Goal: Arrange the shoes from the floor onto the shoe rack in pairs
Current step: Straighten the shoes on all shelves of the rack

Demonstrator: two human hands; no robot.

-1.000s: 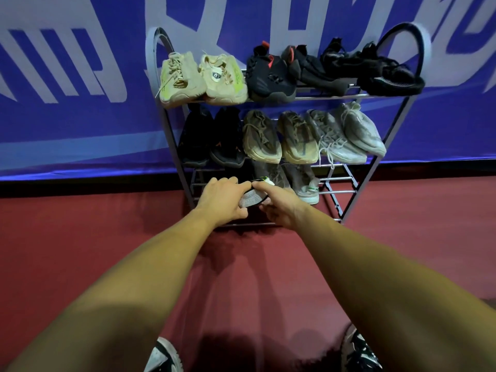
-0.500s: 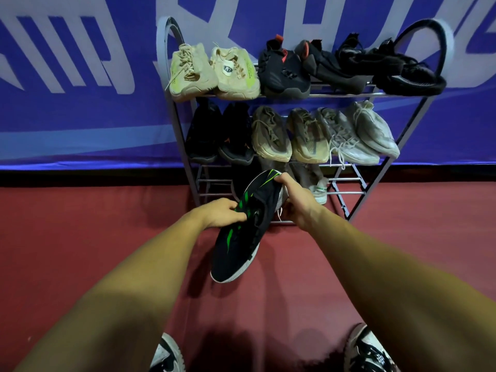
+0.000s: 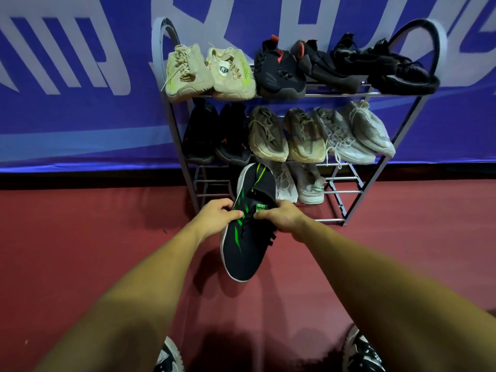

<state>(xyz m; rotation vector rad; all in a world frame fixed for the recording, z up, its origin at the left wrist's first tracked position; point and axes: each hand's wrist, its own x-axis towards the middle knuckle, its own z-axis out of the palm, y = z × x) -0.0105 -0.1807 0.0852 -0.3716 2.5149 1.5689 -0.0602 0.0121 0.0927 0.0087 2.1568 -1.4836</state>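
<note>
From the head camera, both arms reach forward over a dark red floor point(image 3: 80, 251) toward a metal shoe rack point(image 3: 346, 193) standing against a blue banner point(image 3: 67, 116). The left hand point(image 3: 214, 214) and the right hand point(image 3: 281, 216) grasp a black shoe with green stripes point(image 3: 243, 253) from either side at its laced middle, fingers curled over the upper. The shoe is held in the air in front of the rack's lower shelves, its toe pointing back toward the person and its heel up near the middle shelf's front edge.

On the top shelf sit a pair of cream shoes point(image 3: 209, 73), a pair of black shoes with red heel tabs point(image 3: 300, 68), and a pair of black fuzzy shoes point(image 3: 389, 68). The middle shelf carries a pair of black shoes point(image 3: 217, 132), a pair of tan shoes point(image 3: 284, 135), and a pair of pale grey shoes point(image 3: 354, 132). Below them, just right of the held shoe, stands a pair of light grey shoes point(image 3: 303, 183); the left one is partly hidden by the held shoe, so its exact seat on the rails is unclear.

At the bottom edge, the wearer's black-and-white sneakers point(image 3: 362, 353) show on the floor.
</note>
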